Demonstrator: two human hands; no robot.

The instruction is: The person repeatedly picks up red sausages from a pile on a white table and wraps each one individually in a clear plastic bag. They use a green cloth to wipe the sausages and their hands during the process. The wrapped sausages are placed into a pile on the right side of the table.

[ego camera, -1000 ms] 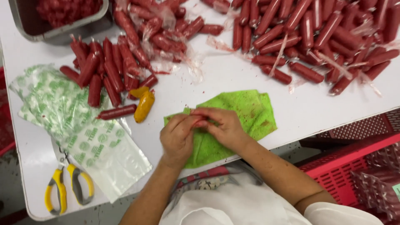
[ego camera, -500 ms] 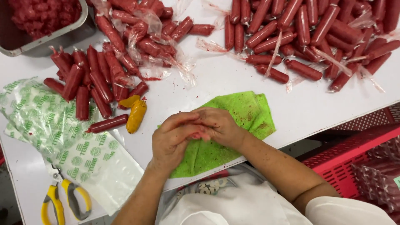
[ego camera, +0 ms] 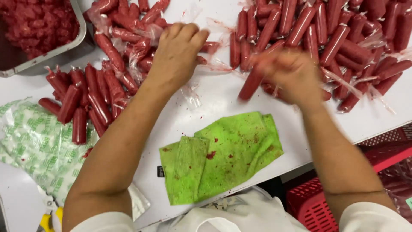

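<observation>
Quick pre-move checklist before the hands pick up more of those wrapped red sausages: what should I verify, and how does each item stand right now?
1. Left hand on the stock: ok, it rests palm-down on the left pile of wrapped sausages.
2. Left hand's grip: cannot tell, the fingers curl over the pile and hide what is under them.
3. Right hand grip: cannot tell, it is motion-blurred; a sausage sticks out below it.
4. Green cloth within reach: ok, flat on the white table between the forearms.
5. Cloth clean: not ok, red specks on it.
6. Metal tray clear of the hands: ok.
</observation>
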